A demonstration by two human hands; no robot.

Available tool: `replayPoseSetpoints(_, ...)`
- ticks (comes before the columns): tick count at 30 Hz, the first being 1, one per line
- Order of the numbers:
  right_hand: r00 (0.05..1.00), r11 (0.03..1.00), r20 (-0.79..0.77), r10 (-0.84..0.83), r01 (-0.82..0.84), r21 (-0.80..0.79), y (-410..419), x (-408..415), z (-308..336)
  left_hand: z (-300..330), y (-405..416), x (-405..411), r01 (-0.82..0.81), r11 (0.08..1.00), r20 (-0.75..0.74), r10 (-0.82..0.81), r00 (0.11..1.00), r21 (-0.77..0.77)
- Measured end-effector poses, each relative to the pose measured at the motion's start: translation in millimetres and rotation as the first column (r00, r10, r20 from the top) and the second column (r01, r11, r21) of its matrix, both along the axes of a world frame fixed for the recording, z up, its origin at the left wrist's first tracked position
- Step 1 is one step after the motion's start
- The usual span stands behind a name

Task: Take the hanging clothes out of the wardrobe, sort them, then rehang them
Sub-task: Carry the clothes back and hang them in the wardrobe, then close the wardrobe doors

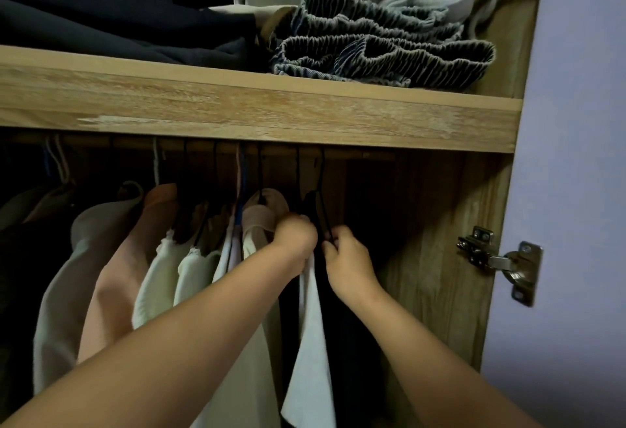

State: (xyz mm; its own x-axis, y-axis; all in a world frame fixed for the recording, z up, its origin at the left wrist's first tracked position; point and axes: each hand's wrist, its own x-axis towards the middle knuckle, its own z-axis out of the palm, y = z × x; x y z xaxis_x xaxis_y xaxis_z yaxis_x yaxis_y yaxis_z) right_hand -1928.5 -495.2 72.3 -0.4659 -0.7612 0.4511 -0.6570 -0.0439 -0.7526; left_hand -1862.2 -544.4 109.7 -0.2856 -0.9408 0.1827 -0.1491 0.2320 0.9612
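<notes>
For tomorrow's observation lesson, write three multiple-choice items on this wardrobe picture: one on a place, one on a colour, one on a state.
1. Where does the pleated grey garment lie?
A. on the wooden shelf above the hanging clothes
B. on a hanger
C. on the floor

2. What colour is the cloth hanging just below the left hand?
A. red
B. white
C. green

3. What is the right hand doing?
A. hanging loose at the person's side
B. lying flat on the shelf
C. gripping the black hanger at the right end of the row

Answers:
1 A, it lies folded on the shelf board, right of the dark clothes.
2 B, the pale cloth stands out against black cloth beside it.
3 C, its fingers curl round the dark hanger below the hook.
</notes>
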Motion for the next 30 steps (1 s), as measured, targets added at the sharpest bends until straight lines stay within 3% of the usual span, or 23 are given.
replayPoseSetpoints(5,0.995,0.995,-0.093,-0.035,0.043,0.085,32,8,-5,-13,13,4,-0.083,0.997,0.060,0.084,0.995,-0.008)
replayPoseSetpoints(10,0.984,0.964,-0.175,-0.036,0.080,0.252,72,15,-12,-19,45,29,0.013,0.985,0.287,0.038,0.957,-0.175)
replayPoseSetpoints(16,0.941,0.890,-0.339,0.000,0.155,0.429,116,24,-19,-30,110,65,0.092,0.968,0.408,0.011,0.913,-0.233)
replayPoseSetpoints(21,0.907,0.856,-0.417,0.054,0.173,0.487,148,48,-29,-52,150,115,0.131,0.929,0.613,0.119,0.781,-0.347)
replayPoseSetpoints(30,0.845,0.780,-0.455,0.283,0.074,0.621,191,120,-53,-85,190,209,0.057,0.953,0.786,0.210,0.581,-0.296)
